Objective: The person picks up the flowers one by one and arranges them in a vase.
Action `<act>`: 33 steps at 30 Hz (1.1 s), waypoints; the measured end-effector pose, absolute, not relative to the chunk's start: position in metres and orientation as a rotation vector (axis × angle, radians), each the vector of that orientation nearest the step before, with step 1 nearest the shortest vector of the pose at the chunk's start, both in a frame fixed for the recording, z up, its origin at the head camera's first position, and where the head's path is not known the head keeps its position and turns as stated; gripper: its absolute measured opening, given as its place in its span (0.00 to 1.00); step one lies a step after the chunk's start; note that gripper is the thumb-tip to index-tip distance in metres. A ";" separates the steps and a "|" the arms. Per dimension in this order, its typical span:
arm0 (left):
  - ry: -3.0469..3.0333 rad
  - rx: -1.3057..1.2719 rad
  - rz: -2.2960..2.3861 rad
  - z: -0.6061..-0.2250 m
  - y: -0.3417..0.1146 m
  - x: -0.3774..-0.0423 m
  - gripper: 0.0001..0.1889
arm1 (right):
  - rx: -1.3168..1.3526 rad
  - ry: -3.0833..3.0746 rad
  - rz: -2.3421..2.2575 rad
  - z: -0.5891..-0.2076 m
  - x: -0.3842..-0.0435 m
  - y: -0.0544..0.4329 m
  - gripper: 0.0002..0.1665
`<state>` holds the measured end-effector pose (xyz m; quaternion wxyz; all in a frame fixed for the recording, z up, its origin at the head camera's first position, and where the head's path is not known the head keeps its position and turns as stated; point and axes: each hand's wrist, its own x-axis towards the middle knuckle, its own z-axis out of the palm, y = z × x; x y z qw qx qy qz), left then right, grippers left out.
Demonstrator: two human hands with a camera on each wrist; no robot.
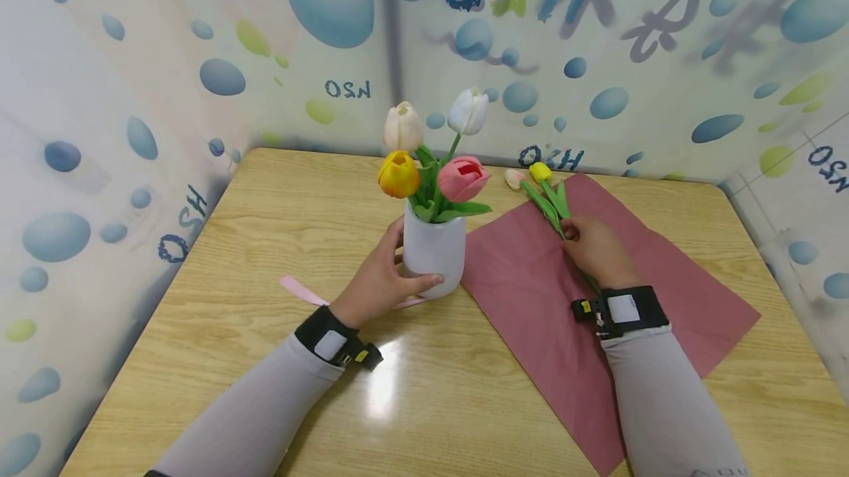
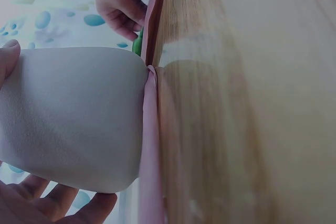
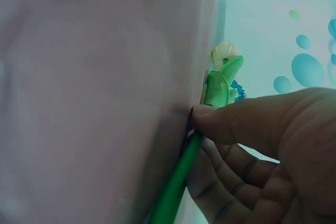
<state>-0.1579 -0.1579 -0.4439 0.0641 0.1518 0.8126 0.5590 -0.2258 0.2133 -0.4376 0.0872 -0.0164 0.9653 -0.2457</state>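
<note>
My left hand [image 1: 386, 274] grips a white vase [image 1: 434, 252] round its side, thumb across the front and fingers behind. Four-petal colours stand in it: a cream tulip [image 1: 402, 127], a white tulip [image 1: 469, 112], an orange-yellow tulip [image 1: 399, 175] and a pink tulip [image 1: 463, 179]. To the right, my right hand [image 1: 600, 252] pinches green stems between thumb and fingers, low over the wrapping paper. At the far end of those stems lie a yellow tulip [image 1: 540, 172] and a pale pink tulip [image 1: 514, 179]. The right wrist view shows a green stem [image 3: 178, 182] under the thumb.
Dusky-red wrapping paper [image 1: 530, 300] spreads over the right part of the wooden table [image 1: 265, 226]. A pink ribbon [image 1: 301, 290] runs along the tabletop by the vase's base. Behind stands a patterned curtain [image 1: 371, 64] with blue and green spots.
</note>
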 end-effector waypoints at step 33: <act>2.457 0.455 1.683 -0.442 -0.157 -0.156 0.54 | -0.084 2.289 -2.271 -0.372 -0.202 0.215 0.13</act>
